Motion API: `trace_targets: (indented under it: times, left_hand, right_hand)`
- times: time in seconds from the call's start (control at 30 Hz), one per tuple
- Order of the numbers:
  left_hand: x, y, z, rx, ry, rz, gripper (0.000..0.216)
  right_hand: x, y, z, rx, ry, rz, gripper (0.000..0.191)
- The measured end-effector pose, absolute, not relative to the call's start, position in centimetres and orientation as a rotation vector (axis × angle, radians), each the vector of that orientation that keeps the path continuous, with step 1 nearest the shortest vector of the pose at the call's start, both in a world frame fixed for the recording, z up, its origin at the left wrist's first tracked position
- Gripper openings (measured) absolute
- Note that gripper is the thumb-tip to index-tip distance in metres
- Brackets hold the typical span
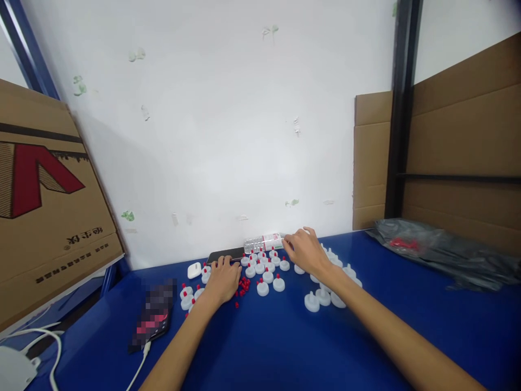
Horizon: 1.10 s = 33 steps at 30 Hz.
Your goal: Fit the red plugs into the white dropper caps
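My left hand (pixel 223 279) rests palm down, its fingers apart near the edge of a black phone (pixel 226 254). Beside its thumb lies a loose pile of small red caps (pixel 244 285). My right hand (pixel 306 252) reaches over the table by the end of a clear plastic bottle lying on its side (pixel 254 244). Its thumb and forefinger are close together; what they hold, if anything, is hidden. Several white spout lids with red tips (pixel 262 288) stand between my hands. Under and beside my right forearm are several white spout lids without red tips (pixel 312 302).
More red-tipped lids (pixel 186 301) and a white earphone case (pixel 194 270) are left of my left hand. A dark, partly blurred device (pixel 152 317) with a white cable lies front left. Cardboard (pixel 52 217) stands at left; a grey plastic bag (pixel 443 255) lies at right.
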<state>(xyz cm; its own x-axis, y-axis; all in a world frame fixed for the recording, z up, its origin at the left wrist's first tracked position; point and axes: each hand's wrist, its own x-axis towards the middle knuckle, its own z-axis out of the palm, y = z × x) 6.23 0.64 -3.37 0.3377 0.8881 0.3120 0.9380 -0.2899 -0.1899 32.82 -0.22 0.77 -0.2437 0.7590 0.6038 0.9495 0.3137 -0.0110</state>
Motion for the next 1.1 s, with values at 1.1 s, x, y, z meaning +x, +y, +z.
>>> trace_targets:
  times: [1.1]
  left_hand:
    - [6.4,0.1,-2.1,-2.329,-1.637,-0.254,0.027]
  right_hand:
    - [34.9,-0.7,1.0,-1.91,-2.34,-0.028,0.028]
